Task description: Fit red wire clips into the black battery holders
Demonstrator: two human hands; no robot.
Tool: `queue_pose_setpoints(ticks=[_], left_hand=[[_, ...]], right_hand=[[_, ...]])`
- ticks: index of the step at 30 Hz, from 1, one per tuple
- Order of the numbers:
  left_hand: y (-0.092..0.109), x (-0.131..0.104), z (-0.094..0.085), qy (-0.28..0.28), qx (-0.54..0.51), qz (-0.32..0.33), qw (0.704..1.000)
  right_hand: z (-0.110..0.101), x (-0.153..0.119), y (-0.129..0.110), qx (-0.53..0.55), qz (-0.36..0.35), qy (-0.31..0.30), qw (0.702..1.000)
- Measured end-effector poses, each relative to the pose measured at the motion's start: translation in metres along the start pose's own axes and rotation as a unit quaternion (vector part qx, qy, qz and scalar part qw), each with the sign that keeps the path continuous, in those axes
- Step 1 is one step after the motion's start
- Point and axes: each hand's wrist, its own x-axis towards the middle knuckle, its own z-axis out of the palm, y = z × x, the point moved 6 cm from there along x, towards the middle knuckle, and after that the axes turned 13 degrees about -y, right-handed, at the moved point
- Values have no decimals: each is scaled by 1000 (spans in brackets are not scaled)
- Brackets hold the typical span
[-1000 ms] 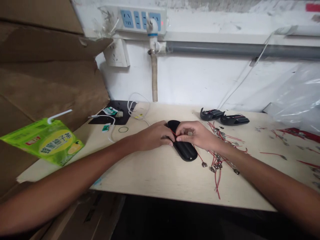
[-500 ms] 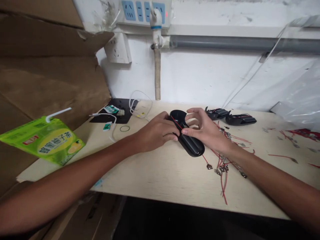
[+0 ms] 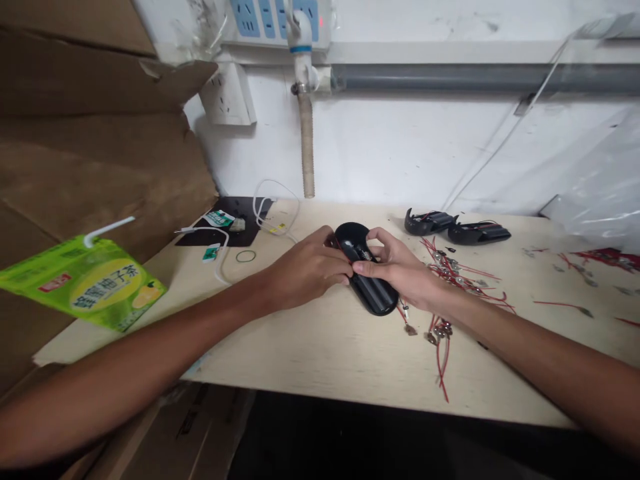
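A glossy black casing [image 3: 375, 292] lies on the pale table between my hands, its rounded lower end toward me. My left hand [image 3: 317, 263] grips its left edge with curled fingers. From the other side, my right hand [image 3: 393, 267] holds the casing, thumb pressed near its narrow middle and index finger bent over its upper right. A bit of red wire shows by the left fingertips; its ends are hidden. Red wires with small metal pieces [image 3: 440, 330] lie below my right wrist, and more are spread beyond that forearm.
Two similar black casings [image 3: 477, 232] rest near the wall. A green drink carton [image 3: 107, 283] with a straw stands at the left beside cardboard [image 3: 100, 160]. A white cable [image 3: 225, 257] and a black mat [image 3: 245, 233] lie at the back left.
The red wire that crossed the top of the casing no longer shows there. My right index finger has come down closer to the casing. The whole view has shifted slightly.
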Motion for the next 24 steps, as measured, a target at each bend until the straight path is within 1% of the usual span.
queue_pose_setpoints(ticks=[3, 6, 9, 13, 15, 17, 20, 24], left_hand=[[0, 1, -4, 5, -20, -3, 1000], [0, 1, -5, 1, -42, -1, 999], [-1, 2, -4, 0, -47, -5, 999], [-1, 1, -8, 20, -27, 8, 999], [1, 2, -9, 12, -13, 22, 1000], [1, 2, -8, -6, -7, 32, 999], [-1, 1, -7, -12, -4, 26, 1000], [0, 1, -6, -27, 26, 23, 999]], right_hand=[[-2, 0, 5, 63, 33, -9, 997], [3, 0, 6, 127, 61, -46, 989], [8, -2, 1, 151, 52, -85, 983], [11, -4, -1, 163, 37, -106, 980], [12, -4, 0, 156, 41, -100, 982], [12, -4, 2, 148, 49, -77, 985], [12, -5, 4, 147, 50, -31, 987], [12, -5, 3, 155, 34, 9, 987]])
